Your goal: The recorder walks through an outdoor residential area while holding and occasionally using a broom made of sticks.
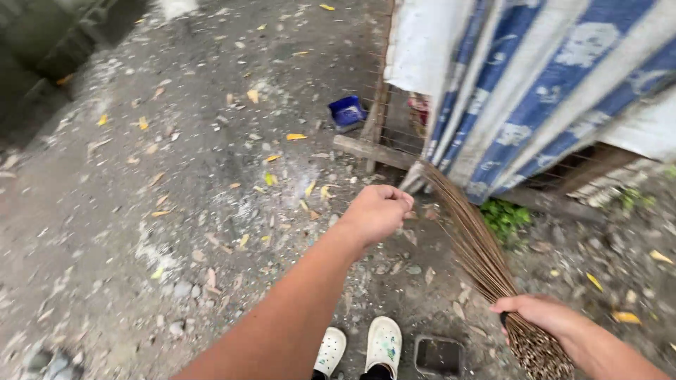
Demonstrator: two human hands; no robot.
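The right hand (542, 313) has its grip wrapped tight around the bound base of a stick broom (468, 243), a bundle of thin brown ribs whose thick end points down toward the lower edge of the view and whose tips fan up toward the fence. The left hand (379, 210) reaches out at full arm's length to the left of the broom tips; its grip is curled into a loose fist close to the splayed rib ends, and whether it pinches a few ribs or holds nothing cannot be told from this angle.

Judging by the ground, the sweeping looks far from finished: yellow leaves (296, 137) lie scattered over the grey, gravelly dirt (141, 211) well to the left of the broom, with no gathered pile in sight. The broom's tips are lifted off the ground rather than pressed to it.

Just below the broom's base stand two white clogs (366, 346), and beside them a small dark square frame (438, 355) set in the ground, its contents unreadable. Beyond the broom tips, a blue container (347, 111) sits on the dirt by a wooden fence post (374, 119); what it holds is not visible. A blue-and-white tarp (549, 84) hangs over the fence to the right of the tips, and green weeds (505, 214) grow at its foot.
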